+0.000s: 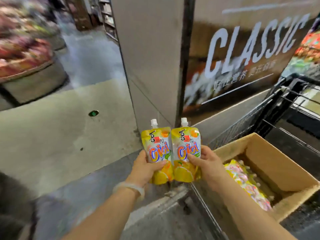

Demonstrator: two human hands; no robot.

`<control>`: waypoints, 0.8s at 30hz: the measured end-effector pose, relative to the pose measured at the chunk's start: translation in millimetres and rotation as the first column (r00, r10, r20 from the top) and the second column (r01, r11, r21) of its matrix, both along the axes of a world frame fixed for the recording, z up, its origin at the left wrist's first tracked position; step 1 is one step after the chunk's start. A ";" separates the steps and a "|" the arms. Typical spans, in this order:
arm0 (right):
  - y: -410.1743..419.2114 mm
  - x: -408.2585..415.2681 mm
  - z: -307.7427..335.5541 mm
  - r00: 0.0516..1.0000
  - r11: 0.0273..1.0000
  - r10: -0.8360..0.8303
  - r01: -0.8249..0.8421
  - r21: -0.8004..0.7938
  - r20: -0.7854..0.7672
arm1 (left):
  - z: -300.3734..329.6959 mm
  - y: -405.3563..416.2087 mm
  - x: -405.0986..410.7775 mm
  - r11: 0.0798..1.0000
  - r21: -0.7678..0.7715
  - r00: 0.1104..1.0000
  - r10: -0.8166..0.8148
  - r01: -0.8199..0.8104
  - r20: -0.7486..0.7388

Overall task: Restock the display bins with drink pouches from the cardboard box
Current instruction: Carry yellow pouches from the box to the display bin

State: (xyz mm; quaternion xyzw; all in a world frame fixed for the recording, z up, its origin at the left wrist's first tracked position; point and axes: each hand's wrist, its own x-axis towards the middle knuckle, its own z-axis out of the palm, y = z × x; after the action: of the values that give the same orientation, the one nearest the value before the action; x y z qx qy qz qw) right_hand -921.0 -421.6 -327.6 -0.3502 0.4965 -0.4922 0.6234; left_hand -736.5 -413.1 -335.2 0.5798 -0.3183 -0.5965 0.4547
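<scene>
- My left hand [147,168] grips one pouch [158,153], my right hand [207,164] the other pouch [187,153] — spouts up, side by side.
- I keep them upright and level — then swing towards a bin, away from the cardboard box [270,163].

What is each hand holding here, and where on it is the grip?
Left hand grips the left drink pouch at its lower half; right hand grips the right drink pouch at its lower right side. Spouts point up.

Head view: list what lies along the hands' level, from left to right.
left hand → left drink pouch → right drink pouch → right hand → cardboard box
</scene>
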 end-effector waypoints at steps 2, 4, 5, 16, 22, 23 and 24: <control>10.2 55.9 13.8 0.994 0.993 0.111 -0.111 -0.029 -0.004 | 13.3 28.1 52.0 0.993 -0.054 0.994 0.108 -0.109 -0.022; 25.8 115.1 28.0 0.976 0.974 0.218 -0.219 -0.063 -0.014 | 29.4 61.7 105.1 0.967 -0.103 0.973 0.228 -0.231 -0.040; 36.0 145.9 34.2 0.963 0.960 0.269 -0.269 -0.079 -0.012 | 37.1 81.1 132.9 0.951 -0.124 0.959 0.278 -0.282 -0.044; 224.2 458.8 91.8 0.725 0.711 0.687 -0.684 -0.164 -0.045 | 104.2 353.2 390.8 0.688 -0.246 0.710 0.704 -0.683 -0.004; 339.6 590.0 104.2 0.483 0.475 0.876 -0.859 -0.190 0.006 | 124.3 497.0 474.9 0.471 -0.268 0.490 0.872 -0.840 -0.002; 356.7 610.5 105.8 0.445 0.437 0.896 -0.878 -0.195 0.002 | 126.7 518.2 486.9 0.432 -0.274 0.448 0.894 -0.859 0.004; 373.6 631.5 107.8 0.406 0.396 0.914 -0.896 -0.202 -0.005 | 129.3 538.0 498.3 0.394 -0.280 0.407 0.913 -0.876 0.013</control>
State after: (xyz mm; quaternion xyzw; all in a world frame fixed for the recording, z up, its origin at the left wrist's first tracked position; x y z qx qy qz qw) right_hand -289.5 -48.0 -219.8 -0.5890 0.1481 -0.1339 0.7830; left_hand -238.1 124.9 -206.0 0.6496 -0.0584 -0.1662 0.7396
